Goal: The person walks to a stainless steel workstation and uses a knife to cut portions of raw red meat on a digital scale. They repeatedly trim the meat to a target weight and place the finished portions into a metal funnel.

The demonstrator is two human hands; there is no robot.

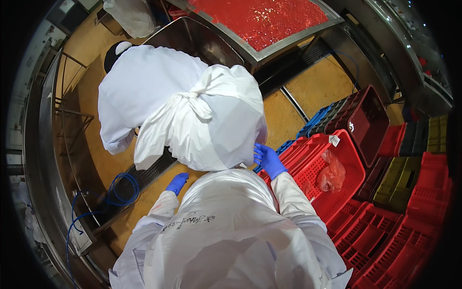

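My right hand (270, 162), in a blue glove, has its fingers apart and holds nothing. It is beside the white coat of a co-worker (159, 82), who bends forward just ahead of me; whether it touches the coat I cannot tell. My left hand (177, 184), also blue-gloved, hangs low behind the co-worker with its fingers stretched out, and nothing shows in it. To the right of my right hand lies a red perforated crate (355, 166), tilted, with a crumpled clear reddish plastic bag (332, 174) inside.
Red crates (375, 236), a dark red crate (378, 115) and yellow crates (397, 183) are stacked along the right. Ahead are a steel tub (192, 38) and a steel-rimmed vat (332, 17) of red contents. A blue hose (126, 197) coils over a floor grate at left.
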